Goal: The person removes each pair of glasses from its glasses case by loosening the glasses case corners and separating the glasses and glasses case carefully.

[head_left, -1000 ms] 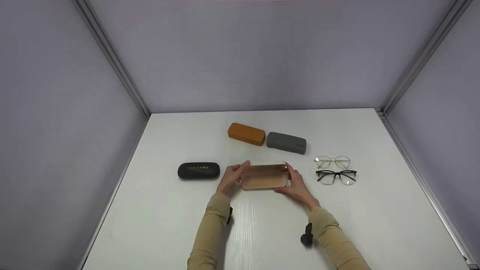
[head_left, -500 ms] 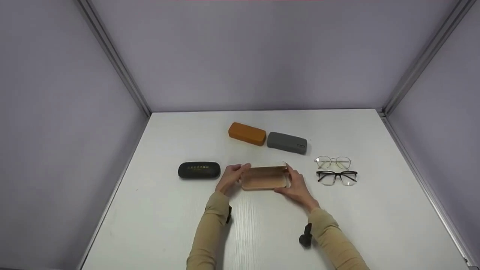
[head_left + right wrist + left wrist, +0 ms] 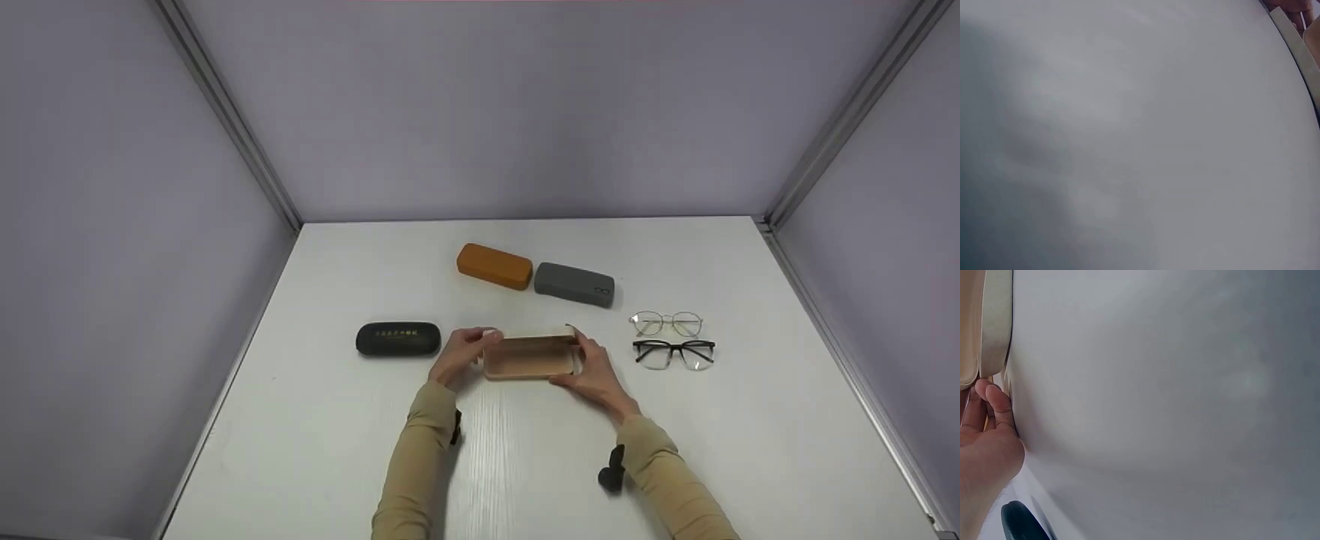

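A cream glasses case [image 3: 529,358] with a beige inside lies on the table, its lid partly raised along the far side. At the case's left end, my left hand [image 3: 459,355] grips it, with the thumb at the lid's corner. My right hand [image 3: 598,375] holds the right end, thumb at the near corner and fingers up by the lid. The left wrist view shows left fingertips [image 3: 998,400] against the end of the case [image 3: 997,323]. In the right wrist view only the case's edge [image 3: 1297,48] and part of a hand [image 3: 1293,5] show.
A black glasses case [image 3: 398,340] lies left of my left hand. Behind are an orange case [image 3: 494,266] and a grey case [image 3: 574,284]. To the right lie thin-framed glasses [image 3: 666,324] and black-framed glasses [image 3: 674,354]. Walls enclose the white table [image 3: 300,450].
The cream case's lid has tipped a little toward me, so a strip of its pale outside now shows. My left thumb has dropped slightly with it; the right hand has stayed almost still.
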The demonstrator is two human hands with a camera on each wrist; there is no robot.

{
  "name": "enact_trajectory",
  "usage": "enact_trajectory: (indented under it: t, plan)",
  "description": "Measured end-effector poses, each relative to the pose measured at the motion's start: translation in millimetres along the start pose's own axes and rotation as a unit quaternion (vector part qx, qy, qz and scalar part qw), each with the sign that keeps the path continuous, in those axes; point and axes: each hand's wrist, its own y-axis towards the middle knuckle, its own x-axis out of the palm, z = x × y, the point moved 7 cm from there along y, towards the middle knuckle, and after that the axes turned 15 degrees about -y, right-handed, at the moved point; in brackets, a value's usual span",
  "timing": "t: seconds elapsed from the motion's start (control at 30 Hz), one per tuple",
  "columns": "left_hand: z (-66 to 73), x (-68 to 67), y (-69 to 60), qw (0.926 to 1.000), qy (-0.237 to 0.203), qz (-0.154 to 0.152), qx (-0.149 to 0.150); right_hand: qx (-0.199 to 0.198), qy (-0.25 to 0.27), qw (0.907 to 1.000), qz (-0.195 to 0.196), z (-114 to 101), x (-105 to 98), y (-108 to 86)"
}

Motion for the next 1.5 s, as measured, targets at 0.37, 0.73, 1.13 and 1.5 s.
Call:
enact_trajectory:
  t: [0.37, 0.73, 1.13, 1.5]
  plan:
    - [1.8, -0.7, -2.1, 0.9998, 0.014, -0.015, 0.006, 0.003, 0.009, 0.9999, -0.004, 1.6, -1.3, 1.0]
    - [-1.7, -2.8, -3.0, 0.9994, 0.021, -0.022, 0.015, -0.017, 0.003, 0.9997, 0.015, -1.1, -2.2, 1.8]
    - [-5.5, -1.9, -5.0, 0.9992, 0.015, -0.037, -0.003, -0.012, -0.007, 0.9999, 0.003, 2.1, 1.0, -0.3]
    - [-7.0, -3.5, -3.3, 0.9987, 0.021, -0.046, 0.002, -0.011, -0.007, 0.9999, 0.003, 1.8, 0.0, 0.4]
